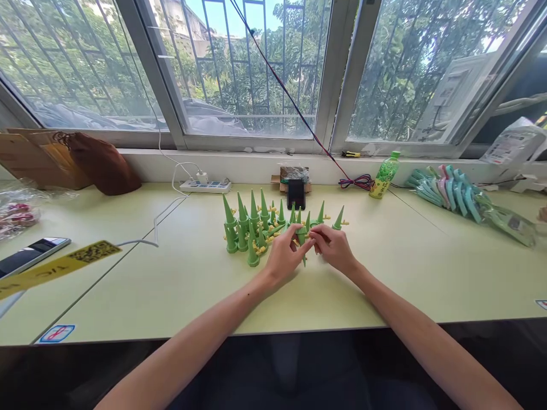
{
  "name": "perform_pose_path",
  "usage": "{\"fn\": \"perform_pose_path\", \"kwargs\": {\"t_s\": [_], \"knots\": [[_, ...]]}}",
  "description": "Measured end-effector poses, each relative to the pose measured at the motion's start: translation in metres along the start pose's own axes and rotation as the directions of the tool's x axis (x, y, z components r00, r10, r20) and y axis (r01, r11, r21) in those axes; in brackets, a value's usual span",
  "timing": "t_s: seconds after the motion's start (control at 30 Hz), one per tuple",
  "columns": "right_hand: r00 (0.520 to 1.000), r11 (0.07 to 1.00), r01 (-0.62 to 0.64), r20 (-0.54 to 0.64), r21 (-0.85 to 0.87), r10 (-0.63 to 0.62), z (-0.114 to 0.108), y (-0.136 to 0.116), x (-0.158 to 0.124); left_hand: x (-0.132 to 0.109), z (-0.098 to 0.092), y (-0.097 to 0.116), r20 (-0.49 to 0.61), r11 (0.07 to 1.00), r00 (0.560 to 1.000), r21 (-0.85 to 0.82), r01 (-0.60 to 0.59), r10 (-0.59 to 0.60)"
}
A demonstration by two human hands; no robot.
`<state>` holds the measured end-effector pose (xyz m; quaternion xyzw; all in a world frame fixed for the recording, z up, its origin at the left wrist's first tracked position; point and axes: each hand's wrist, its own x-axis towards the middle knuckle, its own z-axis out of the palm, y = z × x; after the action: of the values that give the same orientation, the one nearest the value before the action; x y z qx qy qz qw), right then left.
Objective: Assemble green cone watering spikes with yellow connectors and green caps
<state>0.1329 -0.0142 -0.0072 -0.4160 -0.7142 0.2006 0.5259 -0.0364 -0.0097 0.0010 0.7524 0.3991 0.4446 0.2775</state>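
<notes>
Several green cone-shaped plastic spikes [252, 228] with small yellow parts stand and lie in a cluster on the pale green table [192, 285]. My left hand [285, 256] and my right hand [334, 246] meet at the front of the cluster. Both pinch one green spike [303, 244], which points down toward the table between them. The fingers of both hands are closed on it.
A phone [32, 254] and a yellow tape strip [60, 265] lie at the left. A power strip [205, 185], a small black device [296, 193], a green bottle [384, 175] and a row of teal and pink packaged items [453, 193] line the back. A brown bag [102, 165] sits far left.
</notes>
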Motion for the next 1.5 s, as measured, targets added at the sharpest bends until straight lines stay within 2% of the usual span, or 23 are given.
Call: {"fn": "perform_pose_path", "kwargs": {"t_s": [0.2, 0.43, 0.73, 0.9, 1.23, 1.5], "knots": [[1.000, 0.999, -0.027, 0.014, 0.023, 0.027, -0.0013, -0.0033, -0.0005, 0.0001, 0.0012, 0.0006, -0.008, 1.000, 1.000, -0.024, 0.015, -0.015], [1.000, 0.999, -0.002, 0.028, 0.048, 0.001, -0.0014, -0.0058, 0.0005, -0.0004, 0.0030, -0.0023, -0.024, 1.000, 1.000, 0.003, -0.002, 0.002], [0.992, 0.998, 0.050, 0.112, 0.048, -0.055, -0.0031, -0.0051, -0.0006, 0.0008, 0.0021, -0.0039, -0.077, 0.999, 0.997, 0.038, -0.007, 0.010], [0.992, 0.998, 0.031, 0.124, 0.061, -0.038, -0.0019, -0.0030, -0.0005, 0.0016, 0.0026, -0.0044, -0.092, 0.999, 0.996, 0.040, -0.011, 0.015], [0.993, 1.000, 0.018, 0.117, -0.006, -0.018, -0.0008, -0.0011, -0.0007, 0.0008, 0.0024, -0.0018, -0.094, 0.996, 0.995, 0.085, -0.012, 0.020], [0.993, 0.997, 0.053, 0.106, -0.059, -0.047, -0.0024, -0.0013, -0.0004, 0.0001, 0.0000, 0.0048, -0.113, 0.997, 0.993, 0.070, -0.013, 0.021]]}}
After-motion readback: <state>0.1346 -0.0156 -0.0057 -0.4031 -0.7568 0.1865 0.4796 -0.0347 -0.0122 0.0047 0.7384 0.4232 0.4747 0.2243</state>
